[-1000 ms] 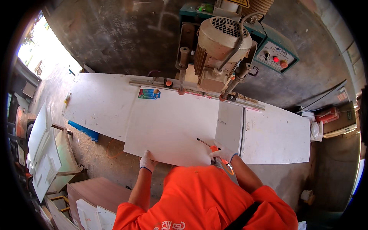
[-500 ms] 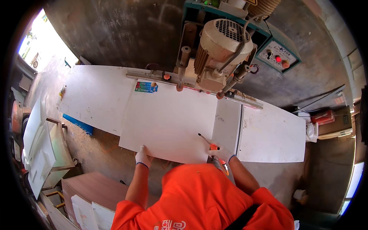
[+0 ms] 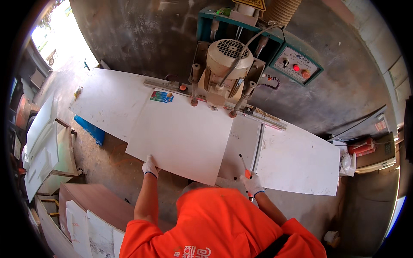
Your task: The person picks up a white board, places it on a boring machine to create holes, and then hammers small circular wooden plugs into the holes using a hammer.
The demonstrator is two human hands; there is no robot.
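Panel (image 3: pixel 183 135) lies flat on the desk (image 3: pixel 107 101), under the drill head (image 3: pixel 226 71). Left hand (image 3: pixel 149 166) pinches its near edge; right hand (image 3: pixel 251 184) grips a screwdriver (image 3: pixel 245 167). Positioning, I judge: next it needs squaring against the fence (image 3: pixel 215 101).

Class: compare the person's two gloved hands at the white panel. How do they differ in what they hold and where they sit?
The left hand grips the near edge of the large white panel and holds no tool; the right hand holds an orange-handled screwdriver. The left hand is at the panel's near-left edge; the right hand sits past its near-right corner, over the machine table. Both wear white gloves.
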